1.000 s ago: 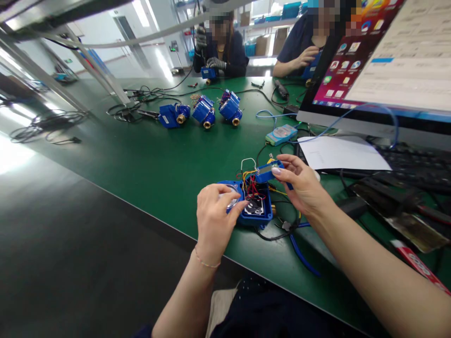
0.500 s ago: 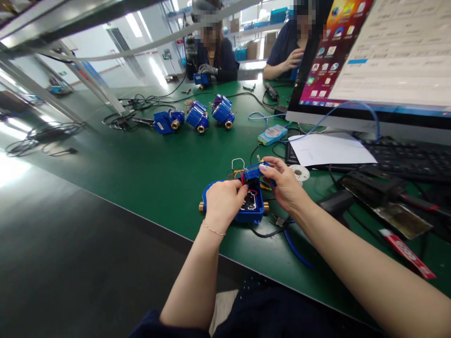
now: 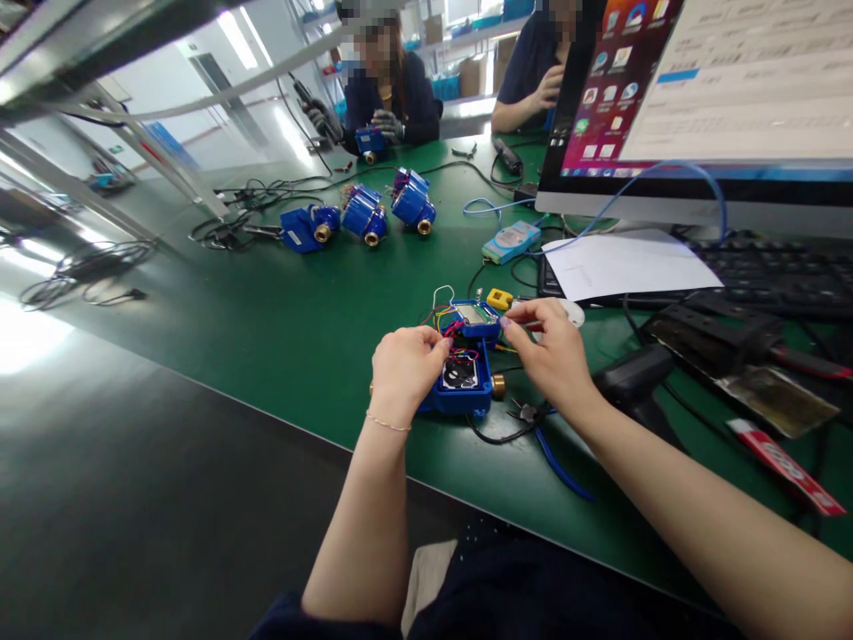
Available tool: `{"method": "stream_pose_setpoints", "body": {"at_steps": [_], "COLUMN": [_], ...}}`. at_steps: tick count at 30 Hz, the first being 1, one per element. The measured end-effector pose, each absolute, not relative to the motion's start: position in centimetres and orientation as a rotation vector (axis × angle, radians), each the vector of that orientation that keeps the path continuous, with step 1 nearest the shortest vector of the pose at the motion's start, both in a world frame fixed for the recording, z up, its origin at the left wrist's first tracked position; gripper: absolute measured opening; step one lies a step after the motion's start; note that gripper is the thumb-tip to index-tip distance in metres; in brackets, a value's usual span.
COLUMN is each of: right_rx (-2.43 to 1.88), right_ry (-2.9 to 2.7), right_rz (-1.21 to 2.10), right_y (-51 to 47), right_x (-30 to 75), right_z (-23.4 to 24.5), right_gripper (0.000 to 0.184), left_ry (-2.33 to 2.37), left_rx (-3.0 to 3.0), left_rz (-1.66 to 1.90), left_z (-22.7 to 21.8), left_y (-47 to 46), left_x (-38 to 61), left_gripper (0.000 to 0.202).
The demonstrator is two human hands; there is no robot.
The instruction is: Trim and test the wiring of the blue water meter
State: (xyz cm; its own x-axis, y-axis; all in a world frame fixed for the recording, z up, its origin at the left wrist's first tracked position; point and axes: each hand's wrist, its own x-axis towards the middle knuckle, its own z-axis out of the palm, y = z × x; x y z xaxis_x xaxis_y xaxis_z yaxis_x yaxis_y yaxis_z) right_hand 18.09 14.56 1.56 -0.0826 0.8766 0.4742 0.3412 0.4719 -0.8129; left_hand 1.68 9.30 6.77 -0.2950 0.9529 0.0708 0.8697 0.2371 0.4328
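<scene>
An open blue meter housing (image 3: 459,389) with brass end fittings lies on the green table (image 3: 299,338) in front of me. Coloured wires run from it up to its blue lid with a small display (image 3: 474,318). My left hand (image 3: 403,369) rests on the housing's left side, fingers pinching at the wires. My right hand (image 3: 550,356) grips the lid's right edge and holds it tilted above the housing. Blue-handled pliers (image 3: 543,440) lie just under my right wrist.
Three more blue meters (image 3: 363,215) sit farther back among cables. A monitor (image 3: 706,98), paper (image 3: 626,264), keyboard (image 3: 779,276) and a light-blue device (image 3: 512,242) are at right. Two other people work at the far edge of the table. A black scanner (image 3: 633,378) lies near my right forearm.
My left hand shifted from the round window side onto the wires. My right hand lowered the lid toward flat, display side up. My view moved slightly closer.
</scene>
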Motion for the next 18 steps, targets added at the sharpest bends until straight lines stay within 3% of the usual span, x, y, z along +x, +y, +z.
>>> {"method": "stream_pose_setpoints", "body": {"at_steps": [6, 12, 18], "right_rx": [-1.031, -1.237, -1.362], "right_ry": [-1.990, -2.135, -2.304], "right_rz": [0.713, 0.863, 0.850], "right_y": [12.4, 13.5, 13.8], "right_x": [18.2, 17.3, 16.2], "right_z": [3.2, 4.0, 5.5], "right_gripper": [0.008, 0.024, 0.008], "left_ry": [2.317, 2.069, 2.013], "left_rx": [1.705, 1.766, 1.752], "left_rz": [0.651, 0.842, 0.814], "left_z": [6.3, 6.0, 5.8], "left_y": [9.4, 8.8, 8.3], "left_x": [1.6, 0.7, 0.5], "left_gripper": [0.019, 0.024, 0.010]}}
